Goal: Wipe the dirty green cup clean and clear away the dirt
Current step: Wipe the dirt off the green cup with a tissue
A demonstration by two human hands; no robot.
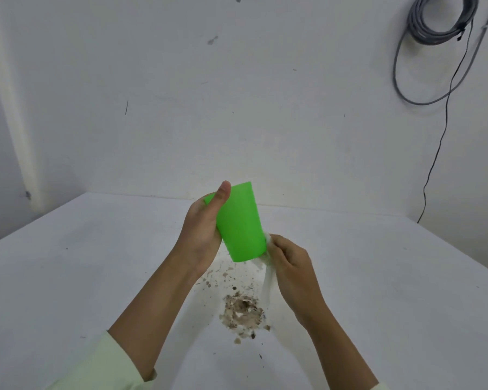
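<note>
Green plastic fills the middle of our view — the cup is off the table, upside down and tilted, its wide rim pointing down toward us. Our left hand wraps its side, thumb lying along the wall up to the base. Our right hand pinches a white tissue against the rim's right edge; the rest of it hangs down. Below the cup, brown dirt lies scattered on the white table — one dense heap with loose crumbs around it. A grey cable coil hangs on the wall.
</note>
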